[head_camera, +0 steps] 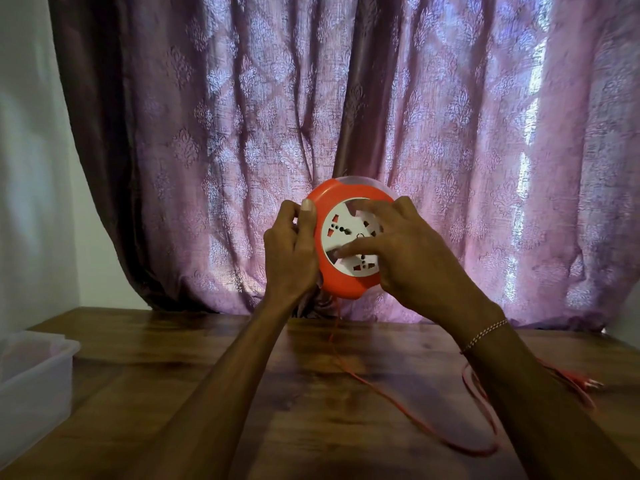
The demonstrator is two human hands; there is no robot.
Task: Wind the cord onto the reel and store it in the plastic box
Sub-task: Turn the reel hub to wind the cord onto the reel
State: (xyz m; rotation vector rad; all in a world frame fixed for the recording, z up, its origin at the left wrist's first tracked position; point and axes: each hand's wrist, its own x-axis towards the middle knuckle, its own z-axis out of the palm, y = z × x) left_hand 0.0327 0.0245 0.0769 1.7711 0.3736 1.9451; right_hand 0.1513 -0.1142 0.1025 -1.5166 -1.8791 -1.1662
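An orange round reel (332, 285) with a white socket face is held up above the table, in front of the curtain. My left hand (292, 249) grips its left rim, thumb on the front edge. My right hand (398, 249) lies over the white face with fingers spread and fingertips pressed on it. A thin orange cord (391, 398) hangs from the reel's underside and loops across the table to the right, ending at a plug (585, 382) near the right edge. The clear plastic box (38, 372) stands at the table's left edge.
The wooden table (207, 358) stretches below my arms. A purple patterned curtain (346, 116) hangs just behind the reel, and a white wall (27, 168) stands on the left.
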